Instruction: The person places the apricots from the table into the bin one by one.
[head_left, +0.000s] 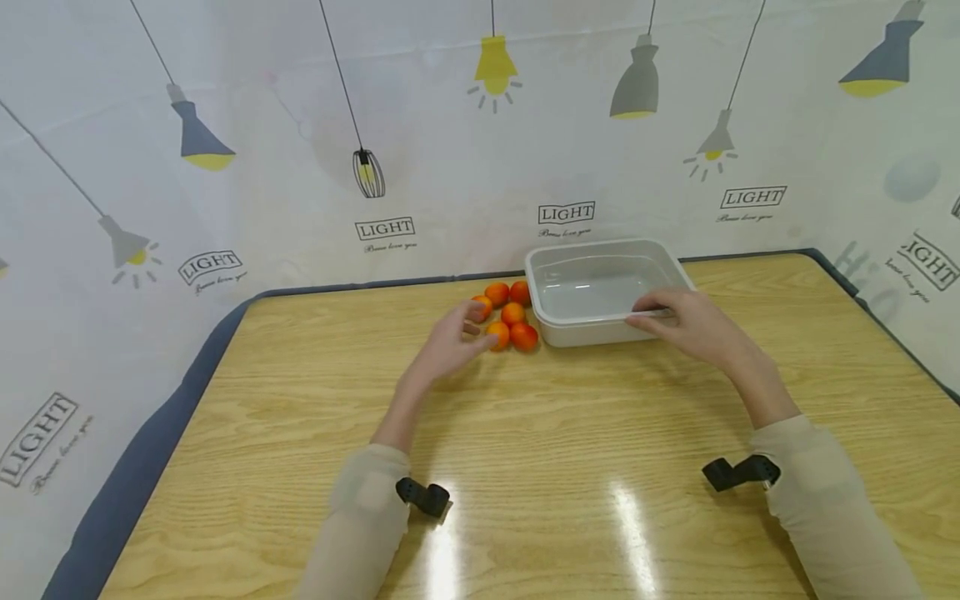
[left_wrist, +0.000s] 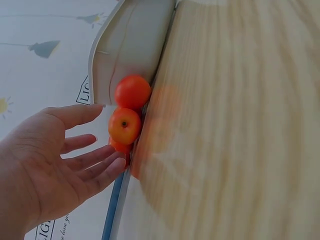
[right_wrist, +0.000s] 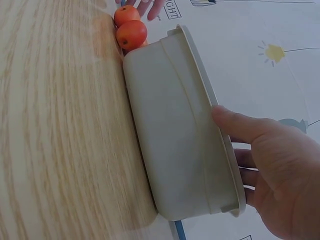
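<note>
Several small round orange-red fruits (head_left: pixel 513 313) lie clustered on the table against the left side of a pale plastic tub (head_left: pixel 585 335). Their exact kind is hard to tell; one fruit (left_wrist: pixel 124 126) shows a dark dimple in the left wrist view. My left hand (head_left: pixel 453 340) hovers at the left of the cluster, fingers spread and loosely bent, with nothing held. In the left wrist view its fingertips overlap the lowest fruit, so contact is unclear. My right hand (head_left: pixel 688 323) grips the tub's near rim, the thumb outside and the fingers over the inside, as the right wrist view shows.
The wooden table (head_left: pixel 540 450) extends toward me and to both sides. Behind it hangs a pale cloth (head_left: pixel 450 183) printed with lamps and lettering. The tub stands near the table's back edge, and its visible inside holds nothing. Each sleeve carries a black wrist camera (head_left: pixel 423 497).
</note>
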